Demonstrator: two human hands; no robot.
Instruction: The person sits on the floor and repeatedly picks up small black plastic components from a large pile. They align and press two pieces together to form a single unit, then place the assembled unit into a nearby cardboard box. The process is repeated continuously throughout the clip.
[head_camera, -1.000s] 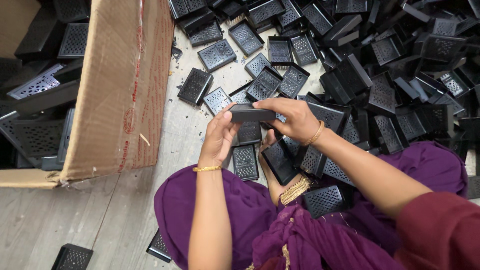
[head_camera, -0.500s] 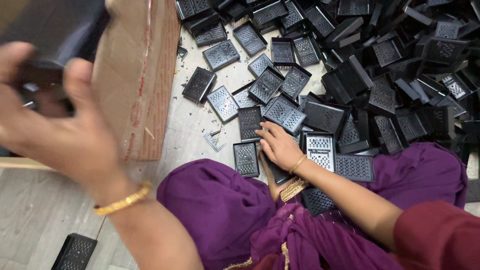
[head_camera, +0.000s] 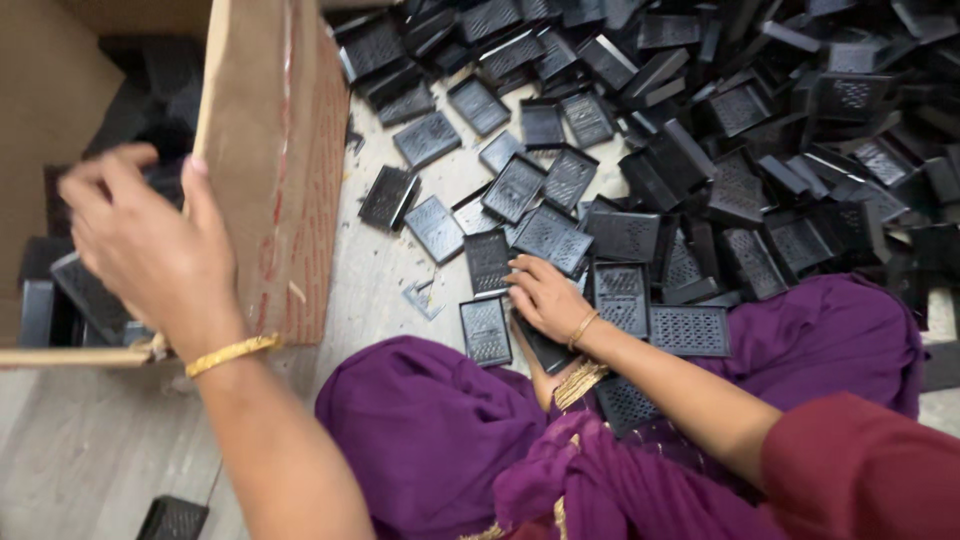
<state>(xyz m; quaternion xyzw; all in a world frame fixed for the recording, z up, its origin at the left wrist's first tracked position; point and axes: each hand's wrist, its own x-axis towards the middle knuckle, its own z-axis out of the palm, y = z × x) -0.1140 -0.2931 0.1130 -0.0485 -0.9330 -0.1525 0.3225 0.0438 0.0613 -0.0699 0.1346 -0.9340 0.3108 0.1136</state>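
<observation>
Dozens of black grille pieces heap on the floor. Beside my cardboard box, my left hand hangs loosely open, empty; my right hand presses flat on one black piece, which I judge could slide.

left hand raised toward 10 o'clock, fingers spread, back facing up; right hand low at centre, palm down, fingers loosely curled.

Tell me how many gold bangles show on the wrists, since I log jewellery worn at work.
2. One gold bangle on the left hand wrist beside the cardboard box; another gold bangle on the right hand wrist over the black grilles. Sleeves may hide more.
</observation>
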